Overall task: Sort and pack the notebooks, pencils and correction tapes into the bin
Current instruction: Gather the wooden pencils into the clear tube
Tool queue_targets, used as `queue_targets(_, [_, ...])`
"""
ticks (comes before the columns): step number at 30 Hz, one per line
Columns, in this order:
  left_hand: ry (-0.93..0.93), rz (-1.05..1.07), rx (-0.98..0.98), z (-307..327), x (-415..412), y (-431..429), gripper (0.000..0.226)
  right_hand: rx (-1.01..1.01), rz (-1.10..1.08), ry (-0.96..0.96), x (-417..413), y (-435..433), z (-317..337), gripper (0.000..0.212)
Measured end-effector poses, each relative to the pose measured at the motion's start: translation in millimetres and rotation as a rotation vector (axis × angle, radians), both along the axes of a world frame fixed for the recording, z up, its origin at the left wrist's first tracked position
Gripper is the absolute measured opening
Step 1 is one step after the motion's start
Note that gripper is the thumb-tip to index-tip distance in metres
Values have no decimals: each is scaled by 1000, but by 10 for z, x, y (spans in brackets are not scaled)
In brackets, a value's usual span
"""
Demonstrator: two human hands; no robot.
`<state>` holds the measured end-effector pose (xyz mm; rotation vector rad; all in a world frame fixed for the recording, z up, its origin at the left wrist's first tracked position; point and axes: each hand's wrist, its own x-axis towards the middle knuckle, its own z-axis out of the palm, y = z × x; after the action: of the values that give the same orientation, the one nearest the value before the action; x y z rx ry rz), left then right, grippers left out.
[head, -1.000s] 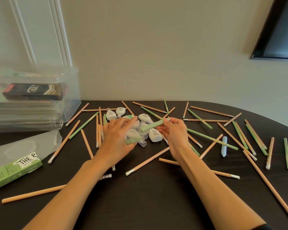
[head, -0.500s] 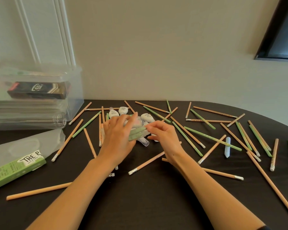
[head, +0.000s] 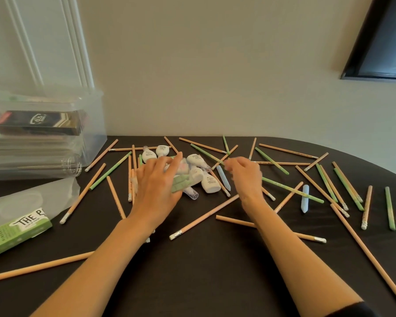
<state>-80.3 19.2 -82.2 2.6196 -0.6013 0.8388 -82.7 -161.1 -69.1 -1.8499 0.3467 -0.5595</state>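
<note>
A heap of white, teardrop-shaped plastic correction tapes (head: 212,185) lies toward the far edge of the dark oval table (head: 215,282), and the left hand (head: 157,186) is laid over its left part. That hand's fingers are spread and nearly straight. Short pale green sticks (head: 178,183) show under its thumb side, but I cannot tell whether the thumb clamps them. The right hand (head: 246,177) hovers just right of the heap, blurred, with its fingers curled inward and their tips by the near end of a green pencil (head: 206,153); whether they pinch anything cannot be told. Two of the tapes, beyond the left fingertips, point their narrow ends at the wall. Tan wooden pencils (head: 204,217) and more green ones lie all around at every angle, several crossing; one tan pencil runs slantwise between the forearms, eraser end nearest. A small clear plastic cap (head: 191,193) lies just beside the left thumb, and pale blue short sticks (head: 305,199) lie among the pencils. At far left a clear plastic bin (head: 96,133) holds stacked notebooks (head: 32,152) under a dark box (head: 37,122). In front of it lie a clear plastic sleeve (head: 32,197) and a green printed carton (head: 16,232).
</note>
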Motion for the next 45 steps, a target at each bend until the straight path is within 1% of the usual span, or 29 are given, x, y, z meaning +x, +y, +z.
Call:
queue_targets(1, [3, 1, 6, -11, 1, -12, 73, -192, -105, 83, 25, -97, -46, 18])
queue_targets(2, [10, 1, 10, -18, 3, -15, 72, -353, -140, 181, 50, -174, -101, 19])
queue_targets(3, [18, -2, 12, -24, 6, -23, 71, -457, -133, 278, 70, -224, -145, 21])
queue_targets(4, [24, -3, 15, -30, 8, -28, 71, -512, -108, 360, 88, -243, -182, 23])
queue_targets(6, [24, -1, 24, -38, 12, -32, 72, -561, -82, 442, 127, -227, -198, 26])
queue_targets(9, [27, 7, 34, -59, 13, -30, 72, -608, -81, 457, 172, -183, -184, 30])
queue_targets(11, [27, 22, 41, -70, 14, -26, 72, -600, -90, 429, 163, -177, -188, 24])
queue_targets(13, [34, 36, 44, -77, 16, -27, 72, -497, -131, 319, 125, -197, -184, 15])
queue_targets(17, [59, 50, 34, -74, 24, -23, 73, -151, -262, -66, 28, -189, -94, 8])
queue_targets(18, [65, 55, 33, -73, 27, -23, 73, -52, -272, -151, 10, -177, -55, 6])
queue_targets(19, [72, 59, 29, -72, 30, -22, 73, 52, -268, -219, -3, -161, -14, 8])
queue_targets(21, [80, 69, 21, -67, 34, -17, 73, 257, -214, -287, -19, -137, 56, 13])
queue_targets(23, [79, 67, 14, -65, 34, -14, 72, 407, -96, -270, -47, -106, 95, 16])
queue_targets(26, [64, 36, 5, -68, 8, -14, 70, 420, 34, -205, -74, -30, 84, 19])
queue_targets(30, [40, 9, 1, -58, -7, -12, 71, 458, 139, -194, -87, 55, 81, 24])
queue_targets(35, [42, -31, 40, -51, -17, -3, 73, 505, 150, -178, -83, 45, 74, 22])
queue_targets(39, [37, -114, 71, -50, -46, -29, 74, 590, 160, -127, -91, 17, 63, 20])
queue_targets(42, [19, -90, 60, -39, -42, -8, 74, 560, 198, -98, -92, 26, 63, 13])
queue_targets(45, [19, -62, 16, -29, -35, 25, 73, 542, 213, -103, -89, 46, 66, 18])
